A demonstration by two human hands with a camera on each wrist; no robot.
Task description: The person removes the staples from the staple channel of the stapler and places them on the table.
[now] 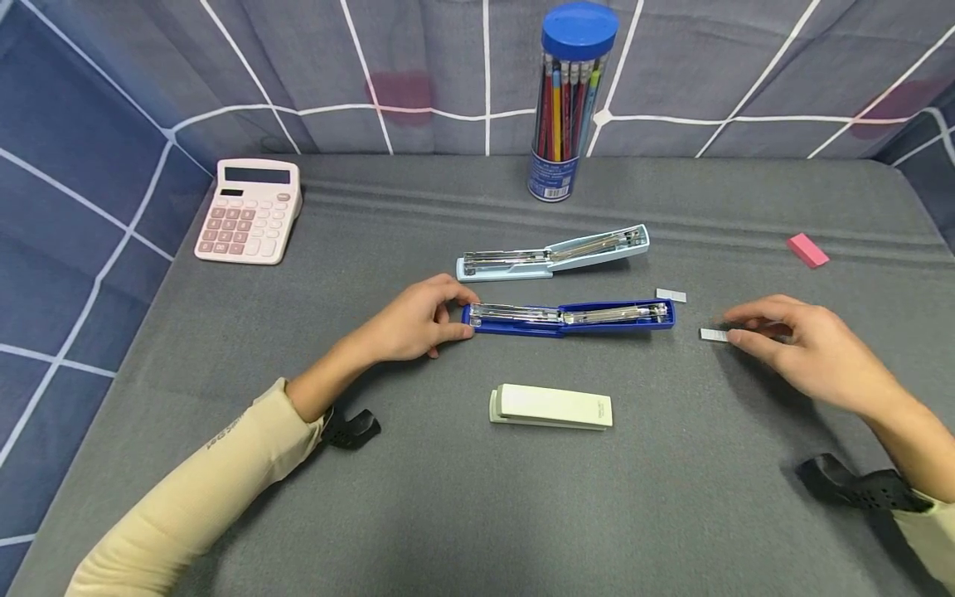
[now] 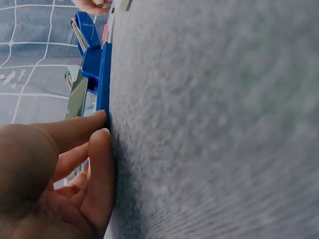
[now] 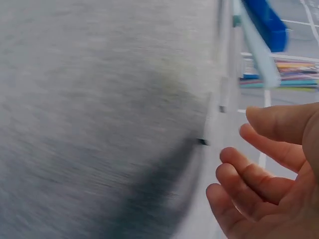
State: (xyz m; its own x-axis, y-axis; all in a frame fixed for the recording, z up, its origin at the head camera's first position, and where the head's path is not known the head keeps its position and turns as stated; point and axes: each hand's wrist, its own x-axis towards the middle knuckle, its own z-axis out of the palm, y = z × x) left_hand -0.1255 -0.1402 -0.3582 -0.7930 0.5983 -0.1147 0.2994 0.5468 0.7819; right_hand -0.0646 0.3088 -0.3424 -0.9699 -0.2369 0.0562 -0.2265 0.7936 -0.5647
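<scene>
A dark blue stapler [image 1: 522, 327] lies folded open on the grey table, its metal staple channel showing. My left hand [image 1: 421, 319] pinches its left end between thumb and fingers; in the left wrist view the fingertips [image 2: 101, 119] are at its base. Behind it lies a light blue stapler [image 1: 507, 269], also opened out. My right hand [image 1: 813, 348] hovers low over the table to the right, fingers loosely bent. A small strip of staples [image 1: 712, 335] lies at its thumb tip, and in the right wrist view the fingers [image 3: 234, 179] hold nothing. Another staple strip [image 1: 671, 295] sits by the blue stapler's right end.
A closed pale green stapler [image 1: 554, 406] lies in front. At the back stand a pink calculator [image 1: 249, 211] on the left and a blue-lidded tube of pencils [image 1: 570, 104]. A pink eraser [image 1: 808, 250] lies at right. Grid-patterned cloth [image 1: 433, 50] hangs behind the table.
</scene>
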